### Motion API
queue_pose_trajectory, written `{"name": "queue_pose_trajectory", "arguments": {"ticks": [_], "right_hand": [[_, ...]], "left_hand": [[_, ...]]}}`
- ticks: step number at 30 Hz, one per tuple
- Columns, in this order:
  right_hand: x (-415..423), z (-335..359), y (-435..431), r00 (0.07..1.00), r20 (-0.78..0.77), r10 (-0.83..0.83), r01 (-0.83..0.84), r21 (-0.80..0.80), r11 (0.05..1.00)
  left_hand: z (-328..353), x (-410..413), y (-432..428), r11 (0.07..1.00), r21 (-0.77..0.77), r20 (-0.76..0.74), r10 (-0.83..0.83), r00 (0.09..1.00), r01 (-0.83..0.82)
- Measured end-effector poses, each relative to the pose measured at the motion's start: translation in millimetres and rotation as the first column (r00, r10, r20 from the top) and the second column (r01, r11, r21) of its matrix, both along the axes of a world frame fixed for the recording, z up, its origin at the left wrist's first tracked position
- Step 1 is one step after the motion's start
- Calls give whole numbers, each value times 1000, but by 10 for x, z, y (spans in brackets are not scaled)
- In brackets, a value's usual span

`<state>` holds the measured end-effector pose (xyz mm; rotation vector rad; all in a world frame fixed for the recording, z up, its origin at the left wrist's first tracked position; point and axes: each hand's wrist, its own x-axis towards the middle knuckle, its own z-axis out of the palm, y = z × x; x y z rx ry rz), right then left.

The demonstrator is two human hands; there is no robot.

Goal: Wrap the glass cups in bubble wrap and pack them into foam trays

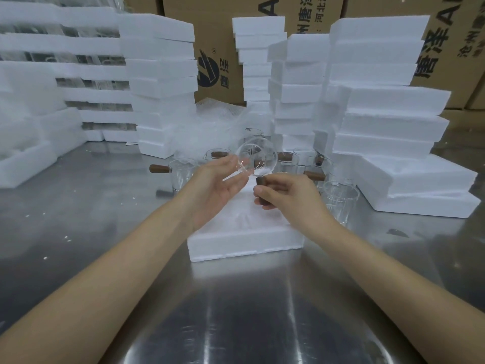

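a brushed steel tabletop [78,227] fills the near view, flecked with small white crumbs. brown cardboard boxes [215,48] with black printed characters stand along the far edge. in front of them rise tall stacks of white foam trays [160,82] on the left, middle and right; the far-left stacks [86,74] show clear glass between their layers, though what exactly sits inside is too blurred to tell. a lower stack of white foam trays [417,185] lies on the right. one white foam tray [244,240] lies flat in the middle of the tabletop, just below both hands; its moulded hollows look unfilled where visible. a crumpled heap of clear bubble wrap [217,124] sits beyond it, between the foam stacks. several clear glass cups with brown wooden side handles [181,174] stand upright behind and to the right of the flat tray, unwrapped.

above the flat tray, the right hand [286,193] has its fingers curled round the brown handle of a clear glass cup [258,160], tipped on its side with one round end facing the camera. the left hand [220,182] is spread palm-up with fingers loosely extended, their tips touching the cup's left side.
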<state>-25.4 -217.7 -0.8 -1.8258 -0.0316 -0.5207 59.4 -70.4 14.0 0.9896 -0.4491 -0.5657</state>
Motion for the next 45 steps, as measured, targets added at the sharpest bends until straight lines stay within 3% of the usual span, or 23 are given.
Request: {"name": "queue_pose_trajectory", "arguments": {"ticks": [12,18,22,28,36,42,45], "right_hand": [[-13,-11,15,999,24,-43,44,-55,998],[-28,15,35,987,44,-153,159,-217,963],[-36,44,21,986,8,-169,169,-111,979],[-52,151,-6,997,72,-19,1,241,970],[-98,265,-76,987,106,121,-151,347,925],[-84,124,43,976,-19,218,-198,353,915],[-74,121,37,971,-85,222,-183,325,928]], "left_hand": [[24,-7,-10,997,-70,-126,19,992,-28],[16,4,-2,998,-58,-96,30,995,-36],[42,-8,5,1000,21,0,19,1000,-19],[18,8,10,999,24,41,36,999,-37],[-46,-16,-41,992,103,158,56,986,-73],[-58,-62,-64,989,144,337,-19,941,-32],[-68,-62,-77,979,175,316,45,948,-105]]}}
